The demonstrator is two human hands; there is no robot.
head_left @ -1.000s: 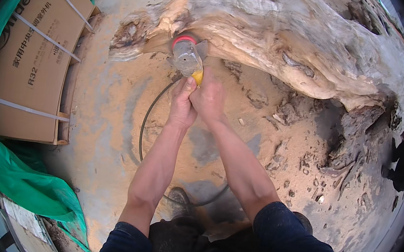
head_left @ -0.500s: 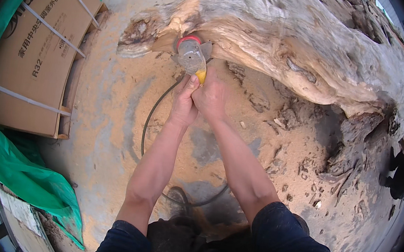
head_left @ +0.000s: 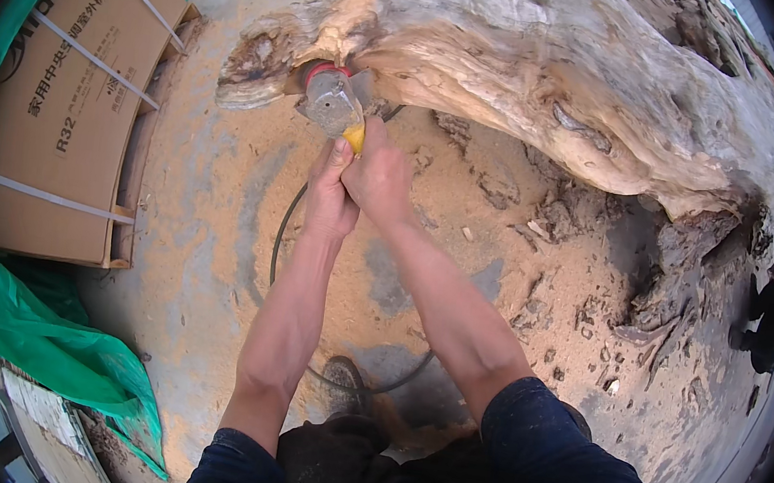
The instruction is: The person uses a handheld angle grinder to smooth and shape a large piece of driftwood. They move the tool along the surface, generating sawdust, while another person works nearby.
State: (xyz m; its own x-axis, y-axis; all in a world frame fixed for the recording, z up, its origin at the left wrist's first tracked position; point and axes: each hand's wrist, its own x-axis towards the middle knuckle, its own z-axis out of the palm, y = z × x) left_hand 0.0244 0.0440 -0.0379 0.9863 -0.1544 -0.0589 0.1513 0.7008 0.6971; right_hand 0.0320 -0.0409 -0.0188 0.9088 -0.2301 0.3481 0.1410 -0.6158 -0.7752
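Note:
Both my hands are closed around the yellow body of an angle grinder (head_left: 333,106), held out ahead of me. My left hand (head_left: 331,199) wraps it from the left, and my right hand (head_left: 379,172) grips close beside it on the right. The tool has a dusty grey head and a red ring at its far side. That head is up against the underside of a big weathered log (head_left: 511,74), near its left end, where pale fresh wood shows. Where exactly the disc meets the wood is hidden. A dark power cord (head_left: 280,239) loops down from the tool across the ground.
At left a large strapped cardboard box (head_left: 69,100) stands on a wooden pallet, with green sheeting (head_left: 51,337) around it. Sawdust covers the concrete floor (head_left: 205,249). Bark pieces (head_left: 589,312) lie scattered at right. My shoe (head_left: 345,377) is beside the cord.
My hands and the grinder have shifted left along the log's underside, toward its left end. My grip looks the same, and my shoe shows more clearly.

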